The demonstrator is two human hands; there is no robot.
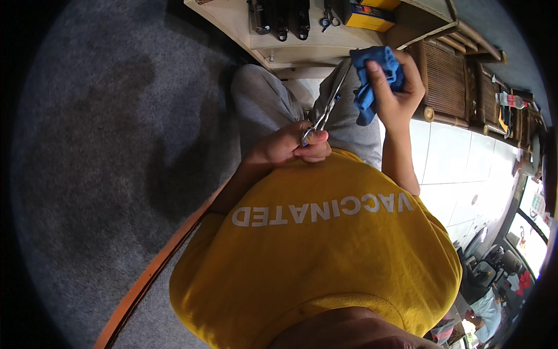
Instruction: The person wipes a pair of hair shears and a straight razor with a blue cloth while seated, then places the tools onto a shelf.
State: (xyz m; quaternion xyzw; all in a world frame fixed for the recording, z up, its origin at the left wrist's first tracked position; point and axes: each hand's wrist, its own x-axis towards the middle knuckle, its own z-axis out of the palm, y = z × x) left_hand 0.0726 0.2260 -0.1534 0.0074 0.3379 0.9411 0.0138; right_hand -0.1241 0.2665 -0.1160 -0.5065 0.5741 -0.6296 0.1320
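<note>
My left hand (285, 146), low over my lap, grips the ring handles of a pair of metal haircutting scissors (324, 117). The slim blades point up and to the right, close together, with a blue screw at the pivot. In my right hand (394, 104) is a crumpled blue cloth (366, 65), pinched between thumb and fingers. It hangs just right of the blade tips; no contact with them is plain. The fingers behind the cloth are partly hidden. Beneath both hands are my knees in grey trousers (270, 94).
Ahead, a pale wooden shelf unit (261, 42) holds several black hair clippers (282, 19), another pair of scissors (330, 21) and a yellow box (368, 19). Bamboo seating (444, 83) with a plastic bottle (511, 100) lines the right. A person (486, 312) is at lower right. A grey textured wall (87, 144) is at left.
</note>
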